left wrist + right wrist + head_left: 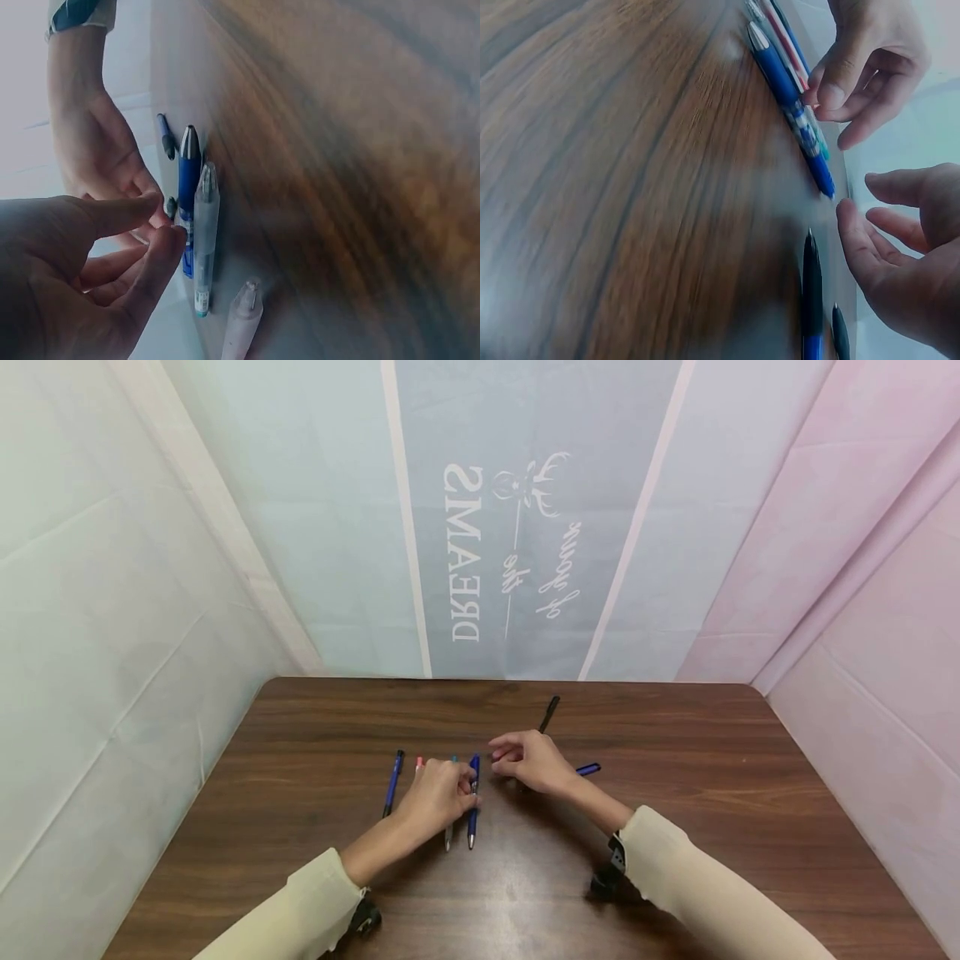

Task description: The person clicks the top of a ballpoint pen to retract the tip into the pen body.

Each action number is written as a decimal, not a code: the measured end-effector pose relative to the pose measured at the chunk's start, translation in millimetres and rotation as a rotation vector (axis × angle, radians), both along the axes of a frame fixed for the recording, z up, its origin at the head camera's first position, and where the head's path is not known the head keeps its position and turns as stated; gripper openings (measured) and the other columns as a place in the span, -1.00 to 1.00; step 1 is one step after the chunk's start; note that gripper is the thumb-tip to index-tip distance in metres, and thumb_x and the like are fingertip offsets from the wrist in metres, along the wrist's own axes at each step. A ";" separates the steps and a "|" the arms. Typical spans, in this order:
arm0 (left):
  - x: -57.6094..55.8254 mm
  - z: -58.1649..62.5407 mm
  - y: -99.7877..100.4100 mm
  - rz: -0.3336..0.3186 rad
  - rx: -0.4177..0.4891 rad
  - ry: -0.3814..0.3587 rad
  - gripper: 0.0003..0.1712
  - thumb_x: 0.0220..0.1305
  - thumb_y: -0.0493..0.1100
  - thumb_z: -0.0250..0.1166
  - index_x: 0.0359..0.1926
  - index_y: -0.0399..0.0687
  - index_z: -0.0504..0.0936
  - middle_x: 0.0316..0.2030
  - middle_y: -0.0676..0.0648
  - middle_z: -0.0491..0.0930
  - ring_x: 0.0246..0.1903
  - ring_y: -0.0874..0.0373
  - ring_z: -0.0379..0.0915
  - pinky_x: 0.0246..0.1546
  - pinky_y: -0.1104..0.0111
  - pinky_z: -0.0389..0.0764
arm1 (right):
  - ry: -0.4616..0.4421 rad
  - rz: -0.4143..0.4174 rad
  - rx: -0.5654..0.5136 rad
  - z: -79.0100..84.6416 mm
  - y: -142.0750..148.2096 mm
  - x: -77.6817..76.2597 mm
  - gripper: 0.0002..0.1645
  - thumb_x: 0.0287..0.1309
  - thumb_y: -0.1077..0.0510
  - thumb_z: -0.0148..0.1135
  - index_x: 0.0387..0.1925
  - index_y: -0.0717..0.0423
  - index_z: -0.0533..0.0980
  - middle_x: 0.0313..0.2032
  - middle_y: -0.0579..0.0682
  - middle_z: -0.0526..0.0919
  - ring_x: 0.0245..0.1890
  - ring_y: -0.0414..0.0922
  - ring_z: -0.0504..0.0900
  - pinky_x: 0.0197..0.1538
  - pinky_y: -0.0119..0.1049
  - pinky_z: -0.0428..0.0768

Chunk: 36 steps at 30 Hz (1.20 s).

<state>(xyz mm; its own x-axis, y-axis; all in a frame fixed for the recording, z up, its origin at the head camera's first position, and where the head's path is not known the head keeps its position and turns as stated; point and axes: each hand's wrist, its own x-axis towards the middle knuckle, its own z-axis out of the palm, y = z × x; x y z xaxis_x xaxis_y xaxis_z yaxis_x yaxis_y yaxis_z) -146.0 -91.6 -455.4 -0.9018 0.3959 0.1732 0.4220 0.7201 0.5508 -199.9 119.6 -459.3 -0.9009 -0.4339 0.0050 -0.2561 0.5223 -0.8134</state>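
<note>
Fingers bent, my left hand (435,793) is over a row of pens, its fingertips at the middle of a dark blue pen (472,823). In the left wrist view a gap shows between thumb and index finger, with no pen between them. Beside the blue pen lies a clear pen with a teal end (208,232); a pinkish pen (243,322) is farther left, partly under the hand in the head view. My right hand (536,762) hovers with loosely bent fingers, holding nothing. Near it are a black pen (550,713) and a blue-and-black pen (811,292), partly hidden by the wrist.
Another blue-and-black pen (393,783) lies left of the row. The brown wood-grain table (675,827) meets a printed cloth backdrop (510,610) at its far edge. Pale cloth walls (112,652) stand on both sides.
</note>
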 end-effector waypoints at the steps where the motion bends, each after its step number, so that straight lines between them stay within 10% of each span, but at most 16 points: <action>1: -1.1 0.1 0.3 -0.001 0.002 0.007 -0.67 0.11 -0.29 0.65 -0.13 -0.37 0.78 -0.47 -0.03 0.74 -0.49 0.33 0.61 -0.46 0.52 0.64 | 0.003 0.000 -0.003 0.3 2.8 0.1 -0.57 0.32 0.27 0.45 0.19 0.27 0.65 -0.10 0.07 0.79 -0.17 -0.14 0.78 -0.14 -0.30 0.74; 36: -23.3 13.6 50.3 -0.064 -0.025 0.005 -0.56 0.23 -0.07 0.61 0.07 -0.17 0.78 -0.12 -0.08 0.79 -0.19 0.14 0.76 -0.22 0.39 0.74 | 0.215 -0.051 0.097 12.6 97.3 14.9 -0.55 0.28 0.24 0.49 0.16 0.30 0.65 0.12 0.19 0.73 0.06 0.15 0.76 0.06 0.03 0.76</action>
<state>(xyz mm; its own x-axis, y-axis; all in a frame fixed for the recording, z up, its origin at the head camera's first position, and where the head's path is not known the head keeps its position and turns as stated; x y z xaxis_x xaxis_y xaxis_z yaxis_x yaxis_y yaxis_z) -169.3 -41.2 -441.8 -0.8738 0.4567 0.1673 0.4702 0.7053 0.5305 -184.9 216.9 -446.7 -0.9043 -0.3957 0.1600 -0.3895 0.6117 -0.6885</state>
